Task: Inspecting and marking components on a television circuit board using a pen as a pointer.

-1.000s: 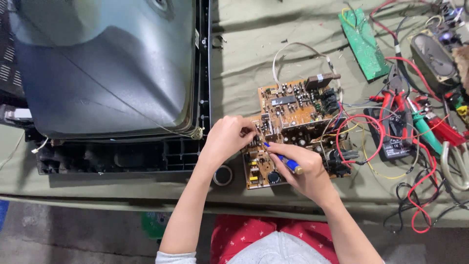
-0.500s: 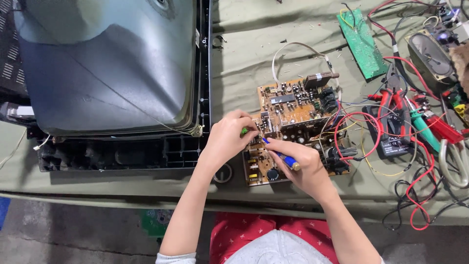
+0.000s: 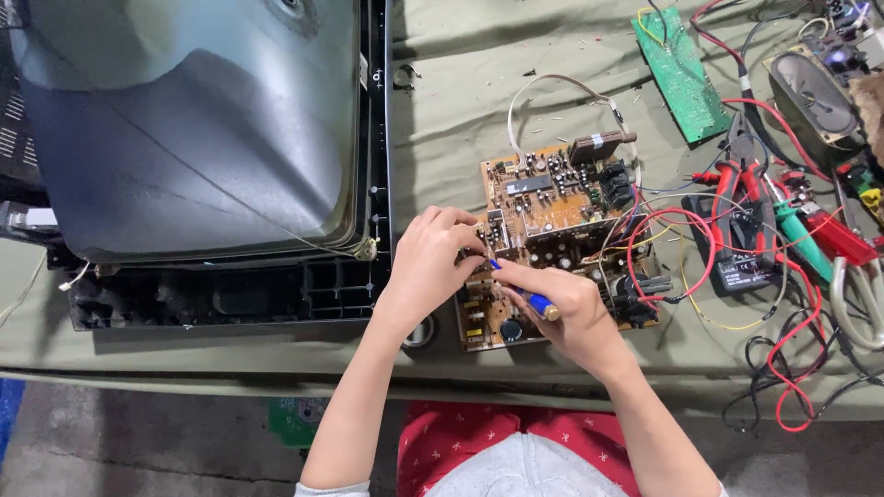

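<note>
Brown circuit board (image 3: 562, 239) sits mid-frame on the desk (image 3: 442, 120); right hand (image 3: 562, 308) pinching a blue-handled tool (image 3: 523, 296) over it, left hand (image 3: 433, 262) fingers pressed together at the board's left edge

a bench (image 3: 460, 101) draped in an olive-green cloth (image 3: 442, 166) fills most of the view, the cloth creased in places. below its front edge lies a grey concrete floor (image 3: 138, 442), with a blue patch (image 3: 7, 414) at the far left. the light is even and soft.
</note>
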